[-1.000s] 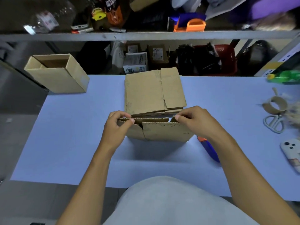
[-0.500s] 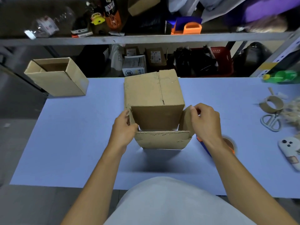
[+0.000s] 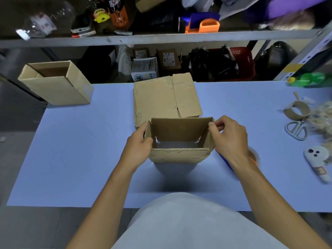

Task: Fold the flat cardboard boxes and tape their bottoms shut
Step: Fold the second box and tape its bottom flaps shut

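Hands, two. The left hand (image 3: 139, 145) was held against the left wall of an opened brown corrugated cardboard box (image 3: 179, 139), thumb hooked over that wall's top edge and the remaining fingers laid on its outer face, so the wall was gripped. The right hand (image 3: 230, 139) was raised at the box's right wall, the wrist bent, the fingers (image 3: 216, 125) curled and pinching the far right top corner. Both forearms were extended from the near edge of the worktop.

Opened box in hand, one. It was stood upright at the middle of the pale blue worktop (image 3: 80, 150), somewhat nearer the near edge, squared into a tube; the blue surface was seen through its open bottom.

Flat brown cardboard blanks, one stack (image 3: 165, 97). It was laid directly behind the held box, reaching to the far edge; the number of sheets could not be told.

Finished brown cardboard box (image 3: 55, 83), one, open top upward, set at the far left corner.

Tape dispenser, blue and orange (image 3: 251, 157), one, largely hidden behind the right wrist.

Bare cardboard tape core (image 3: 296, 111), one; pale-handled scissors (image 3: 296, 130), one pair; white case with camera holes (image 3: 318, 162), one; all were placed along the right edge. A green plastic bottle (image 3: 309, 79), one, was laid at the far right corner.
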